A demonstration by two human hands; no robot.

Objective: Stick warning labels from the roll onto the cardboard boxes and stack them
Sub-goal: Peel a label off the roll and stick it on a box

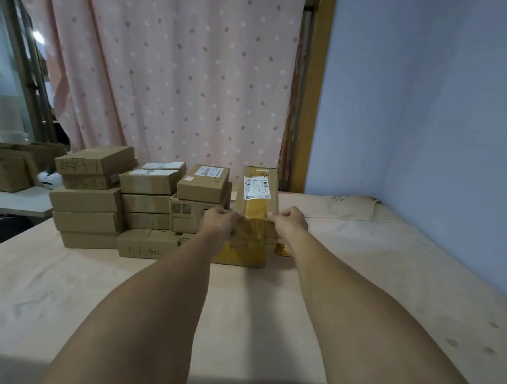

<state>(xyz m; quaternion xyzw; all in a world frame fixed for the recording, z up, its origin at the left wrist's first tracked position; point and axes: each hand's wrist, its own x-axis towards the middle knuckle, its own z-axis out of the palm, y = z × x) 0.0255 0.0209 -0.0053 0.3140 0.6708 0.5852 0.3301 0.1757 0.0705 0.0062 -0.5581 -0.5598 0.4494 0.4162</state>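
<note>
1. Top box: long, wrapped in brown tape, with a white slip on its upper face. It lies on a lower box, also taped, at the far middle of the bed.
2. Our left hand: fingers curled round the top box's near left corner, gripping it.
3. Our right hand: fingers curled, pinching the near right corner of the same box.
4. Roll: yellow, on the bed just right of the lower box, partly hidden behind our right wrist.
5. Stacks: plain boxes piled in three columns left of the taped pair. Some bear handwriting, some white slips. The nearest column stands just beside the pair.
6. Behind: a pink dotted curtain, and a blue wall to the right.
</note>
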